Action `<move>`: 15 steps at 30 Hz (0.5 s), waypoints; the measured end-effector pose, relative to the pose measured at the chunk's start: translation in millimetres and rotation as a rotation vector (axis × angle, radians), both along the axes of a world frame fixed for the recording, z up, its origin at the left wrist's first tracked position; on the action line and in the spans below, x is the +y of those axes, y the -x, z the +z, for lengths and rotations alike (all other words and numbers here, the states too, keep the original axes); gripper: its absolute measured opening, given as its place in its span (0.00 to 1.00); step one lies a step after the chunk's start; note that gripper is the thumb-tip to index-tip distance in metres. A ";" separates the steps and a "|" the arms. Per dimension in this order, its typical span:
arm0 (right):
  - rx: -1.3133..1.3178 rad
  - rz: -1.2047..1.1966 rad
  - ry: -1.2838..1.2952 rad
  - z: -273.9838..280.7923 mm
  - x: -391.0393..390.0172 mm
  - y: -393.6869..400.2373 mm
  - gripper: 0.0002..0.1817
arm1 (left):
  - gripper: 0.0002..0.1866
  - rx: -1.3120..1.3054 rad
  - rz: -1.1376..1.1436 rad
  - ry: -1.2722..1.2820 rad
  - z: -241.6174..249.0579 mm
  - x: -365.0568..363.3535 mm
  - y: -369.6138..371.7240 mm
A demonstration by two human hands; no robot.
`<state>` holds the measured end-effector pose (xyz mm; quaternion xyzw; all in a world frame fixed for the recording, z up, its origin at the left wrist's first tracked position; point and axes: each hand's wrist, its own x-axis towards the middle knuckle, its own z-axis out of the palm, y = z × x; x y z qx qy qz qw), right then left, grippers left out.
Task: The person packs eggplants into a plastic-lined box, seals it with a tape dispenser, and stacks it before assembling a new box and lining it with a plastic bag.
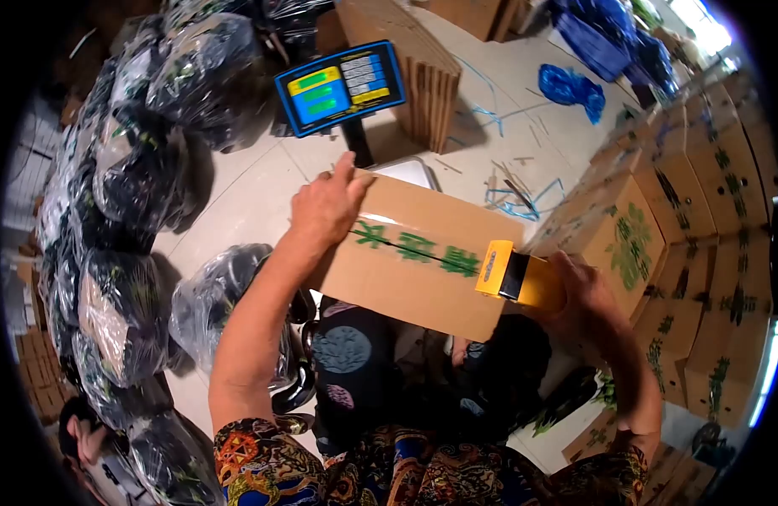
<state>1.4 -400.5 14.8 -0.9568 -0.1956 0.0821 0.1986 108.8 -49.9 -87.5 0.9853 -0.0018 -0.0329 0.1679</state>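
Carton (410, 270) between left hand (326, 207), tight on corner, and right hand (581, 291), tight around dispenser (517, 277).

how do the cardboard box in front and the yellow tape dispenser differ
The cardboard box is brown with green writing; the tape dispenser is yellow with a black band. The box is clearly larger; the dispenser is small enough for the right hand to hold. Both bear printed markings.
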 end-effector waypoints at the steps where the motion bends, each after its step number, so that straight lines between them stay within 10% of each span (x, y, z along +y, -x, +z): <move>1: -0.007 0.018 0.001 -8.2 -13.0 3.6 0.28 | 0.31 0.000 -0.005 -0.015 -1.4 -0.1 0.0; 15: 0.135 -0.034 -0.175 -106.5 -72.5 19.5 0.36 | 0.27 -0.108 -0.075 0.055 -8.7 5.5 -4.2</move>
